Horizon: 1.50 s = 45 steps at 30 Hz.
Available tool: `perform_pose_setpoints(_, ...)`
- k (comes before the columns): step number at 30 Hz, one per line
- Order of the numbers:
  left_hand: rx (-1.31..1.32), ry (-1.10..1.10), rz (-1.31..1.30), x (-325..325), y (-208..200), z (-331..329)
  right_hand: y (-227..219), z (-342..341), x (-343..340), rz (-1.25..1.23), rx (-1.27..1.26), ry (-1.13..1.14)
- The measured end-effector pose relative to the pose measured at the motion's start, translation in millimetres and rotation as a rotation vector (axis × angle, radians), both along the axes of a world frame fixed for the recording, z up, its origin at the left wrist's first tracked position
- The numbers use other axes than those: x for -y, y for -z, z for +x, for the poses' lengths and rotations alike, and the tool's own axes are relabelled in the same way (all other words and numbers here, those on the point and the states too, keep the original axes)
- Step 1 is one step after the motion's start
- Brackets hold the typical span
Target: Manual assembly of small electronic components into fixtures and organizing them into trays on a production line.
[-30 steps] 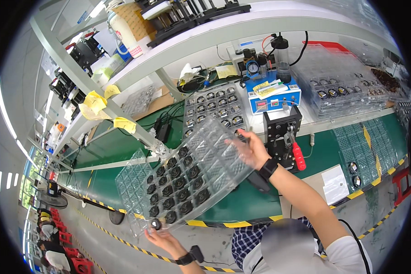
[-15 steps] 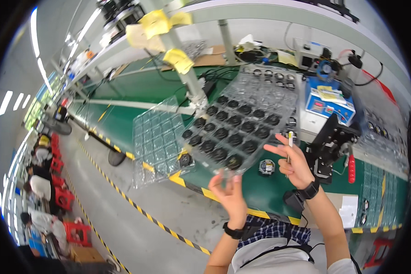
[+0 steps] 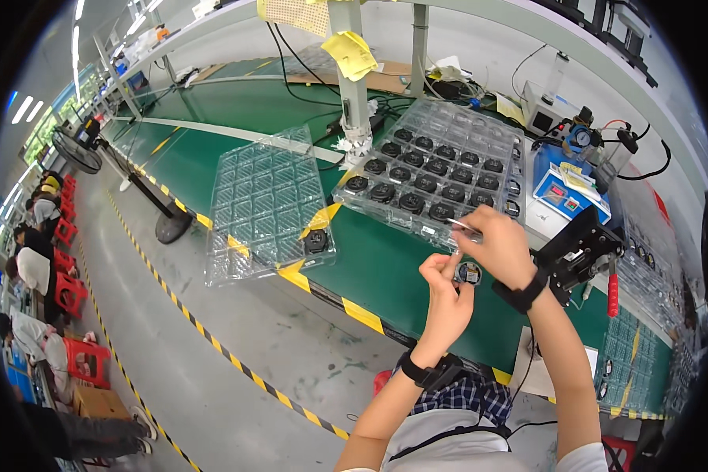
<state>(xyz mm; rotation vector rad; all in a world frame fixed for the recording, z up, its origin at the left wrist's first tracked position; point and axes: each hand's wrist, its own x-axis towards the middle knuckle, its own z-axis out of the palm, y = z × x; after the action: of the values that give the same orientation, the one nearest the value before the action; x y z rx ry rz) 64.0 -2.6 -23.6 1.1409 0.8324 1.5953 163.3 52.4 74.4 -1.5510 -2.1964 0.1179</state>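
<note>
My right hand (image 3: 497, 245) is closed around a thin, pale pen-like tool (image 3: 464, 226), whose end points left over the tray's front edge. Just below it, my left hand (image 3: 446, 297) has its fingers curled with thumb and fingertips close together; whatever they pinch is too small or hidden to tell. A round part with a light, printed-looking face (image 3: 470, 273) sits beside my left fingertips, partly covered by them. Under and ahead of my right hand, a clear plastic tray (image 3: 427, 230) carries rows of round black parts (image 3: 425, 183), and the hand hides its near right corner.
Left of it, another clear tray (image 3: 263, 197) overhangs the bench edge, with one black part (image 3: 316, 240) in its near corner. On the right stand a black fixture (image 3: 578, 252) with a red lever (image 3: 613, 295) and a blue control box (image 3: 562, 191). A grey post (image 3: 354, 102) rises behind.
My left hand has moved from the tray's front edge toward my right hand. The right hand has turned, tipping the tool from upright to sideways. The view has shifted too.
</note>
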Motion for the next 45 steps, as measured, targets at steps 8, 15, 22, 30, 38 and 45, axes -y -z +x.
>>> perform_pose_setpoints(8,-0.226,0.081,0.017,-18.9,13.8,-8.5,-1.9,-6.6,-18.3,-0.089,0.092,-0.03)
perform_pose_setpoints(15,-0.62,0.183,0.06,-50.0,-7.8,-13.9,18.4,20.2,-36.3,-0.035,0.04,0.075)
perform_pose_setpoints(22,-0.613,0.284,-0.12,-82.5,19.5,-78.5,30.9,37.1,-29.4,0.037,0.006,0.133)
perform_pose_setpoints(30,-0.027,0.248,-0.42,-114.6,11.5,-58.3,18.5,35.5,-32.8,0.026,-0.037,0.167)
perform_pose_setpoints(38,0.191,0.259,-0.426,-114.2,24.6,-49.7,19.7,37.2,-43.1,0.024,-0.099,0.182)
perform_pose_setpoints(45,0.188,0.277,-0.419,-111.7,26.2,-48.9,2.5,40.0,-51.8,0.083,-0.086,0.169)
